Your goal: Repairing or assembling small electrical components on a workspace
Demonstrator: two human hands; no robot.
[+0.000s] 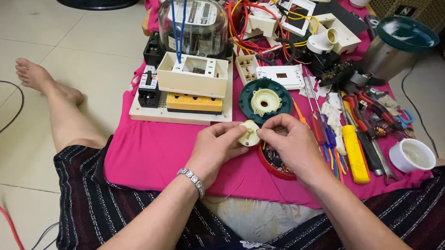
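Note:
My left hand [213, 147] and my right hand [290, 144] meet over the pink cloth [147, 156], both pinching a small cream round plastic part [249, 135]. Under my right hand sits a red dish [269, 165] of small dark pieces, mostly hidden. Just beyond the hands lies a green round base with a cream insert [265, 100]. A silver bracelet circles my left wrist.
A cream board [141, 112] carries a black breaker, a cream box, a yellow block and a glass-domed meter [193, 25]. Screwdrivers, a yellow tool [355, 154], pliers, a white cup [411, 155], red and yellow wires, sockets and a metal pot [395, 46] crowd the right.

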